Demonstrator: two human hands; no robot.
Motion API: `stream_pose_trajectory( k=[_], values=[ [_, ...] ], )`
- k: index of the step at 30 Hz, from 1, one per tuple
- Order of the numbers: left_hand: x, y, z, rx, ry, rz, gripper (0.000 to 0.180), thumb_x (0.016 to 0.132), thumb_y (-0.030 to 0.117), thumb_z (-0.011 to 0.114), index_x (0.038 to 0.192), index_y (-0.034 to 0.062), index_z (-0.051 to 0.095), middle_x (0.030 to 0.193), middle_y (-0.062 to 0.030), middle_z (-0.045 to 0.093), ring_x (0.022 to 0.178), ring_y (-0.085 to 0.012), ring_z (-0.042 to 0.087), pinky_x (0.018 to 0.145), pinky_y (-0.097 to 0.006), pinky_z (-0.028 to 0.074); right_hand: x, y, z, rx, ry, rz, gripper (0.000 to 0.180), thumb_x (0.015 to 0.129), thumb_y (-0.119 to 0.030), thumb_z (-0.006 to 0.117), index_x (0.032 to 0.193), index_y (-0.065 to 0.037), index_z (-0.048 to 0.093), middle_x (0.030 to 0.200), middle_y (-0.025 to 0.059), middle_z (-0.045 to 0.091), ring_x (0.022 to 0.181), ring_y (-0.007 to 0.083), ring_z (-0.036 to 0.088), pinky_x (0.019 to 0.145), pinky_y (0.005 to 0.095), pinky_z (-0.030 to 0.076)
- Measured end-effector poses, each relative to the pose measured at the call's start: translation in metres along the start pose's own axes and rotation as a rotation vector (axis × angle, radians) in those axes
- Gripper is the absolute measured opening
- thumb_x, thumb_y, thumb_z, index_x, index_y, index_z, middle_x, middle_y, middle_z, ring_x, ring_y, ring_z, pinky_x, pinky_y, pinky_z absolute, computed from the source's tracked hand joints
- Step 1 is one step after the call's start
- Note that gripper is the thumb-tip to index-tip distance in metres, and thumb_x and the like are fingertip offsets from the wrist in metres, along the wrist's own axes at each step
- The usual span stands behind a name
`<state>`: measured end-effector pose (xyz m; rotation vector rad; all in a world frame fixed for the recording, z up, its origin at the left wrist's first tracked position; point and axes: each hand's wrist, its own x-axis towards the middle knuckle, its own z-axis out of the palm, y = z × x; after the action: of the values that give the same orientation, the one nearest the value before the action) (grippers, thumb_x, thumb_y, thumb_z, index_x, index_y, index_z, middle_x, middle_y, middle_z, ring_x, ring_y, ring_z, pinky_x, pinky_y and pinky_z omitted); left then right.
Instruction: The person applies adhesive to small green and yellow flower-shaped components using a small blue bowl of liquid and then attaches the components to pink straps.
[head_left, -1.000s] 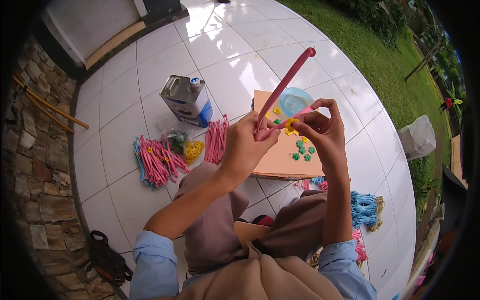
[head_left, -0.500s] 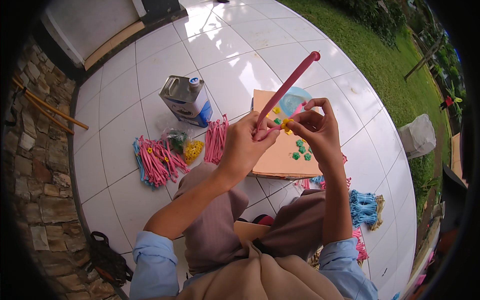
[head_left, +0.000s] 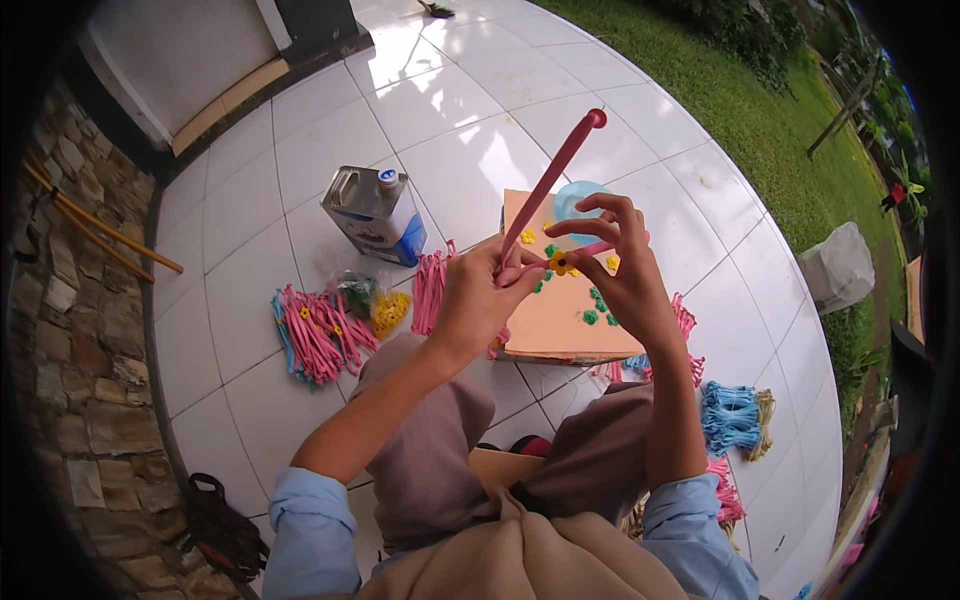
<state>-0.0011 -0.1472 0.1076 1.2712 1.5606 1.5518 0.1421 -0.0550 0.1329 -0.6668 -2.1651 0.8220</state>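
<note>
A long pink rubber-like strip (head_left: 550, 188) with a round knob at its top end slants up from my left hand (head_left: 473, 292), whose fingers are closed round it. From that hand a thinner pink length runs right, behind my right fingers. On this length sits a small yellow flower (head_left: 561, 263) with a dark centre. My right hand (head_left: 632, 272) has its fingers spread, the thumb close by the flower; whether it touches is hard to tell. Below both hands is a cardboard-topped box (head_left: 550, 325) bearing green flowers (head_left: 590, 317) and yellow flowers (head_left: 528, 237).
A blue bowl (head_left: 580, 197) stands at the box's far side. Left are a metal can (head_left: 374, 215), a bag of yellow pieces (head_left: 388, 314) and pink strip bundles (head_left: 325, 335). Blue bundles (head_left: 730, 418) lie right. A dark bag (head_left: 222, 525) rests by the stone wall.
My right fingers have spread and lifted away from the yellow flower, whose dark centre now shows. My left hand and the pink strip have shifted slightly left.
</note>
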Motion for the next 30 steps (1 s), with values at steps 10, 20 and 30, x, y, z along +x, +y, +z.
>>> stream_pose_trajectory(
  k=[10, 20, 30],
  values=[
    [-0.001, -0.002, -0.003, 0.113, -0.075, -0.023, 0.042, 0.079, 0.003, 0.066, 0.059, 0.0081, 0.030, 0.077, -0.0059, 0.063, 0.057, -0.0005, 0.045, 0.045, -0.018, 0.036, -0.002, -0.004, 0.001, 0.054, -0.216, 0.272, 0.038, 0.076, -0.013, 0.068, 0.108, -0.012, 0.046, 0.083, -0.0008, 0.063, 0.090, 0.0134, 0.052, 0.091, 0.0386, 0.023],
    [0.003, -0.003, -0.023, -0.073, -0.292, -0.193, 0.019, 0.086, 0.008, 0.057, 0.080, 0.0041, 0.040, 0.081, -0.0080, 0.062, 0.068, -0.0040, 0.053, 0.058, -0.019, 0.047, 0.000, -0.003, 0.003, 0.274, -0.168, 0.260, 0.039, 0.073, -0.002, 0.066, 0.108, -0.010, 0.050, 0.082, 0.0025, 0.064, 0.064, 0.0134, 0.062, 0.062, 0.0238, 0.042],
    [0.007, -0.009, -0.036, -0.261, -0.347, -0.233, 0.019, 0.093, 0.011, 0.047, 0.105, 0.0074, 0.033, 0.084, -0.0101, 0.059, 0.056, -0.0051, 0.040, 0.053, -0.017, 0.036, 0.004, 0.013, 0.008, -0.082, 0.240, -0.006, 0.029, 0.088, -0.012, 0.050, 0.117, -0.009, 0.047, 0.104, 0.0075, 0.060, 0.098, 0.0192, 0.052, 0.093, 0.0365, 0.033]
  ],
)
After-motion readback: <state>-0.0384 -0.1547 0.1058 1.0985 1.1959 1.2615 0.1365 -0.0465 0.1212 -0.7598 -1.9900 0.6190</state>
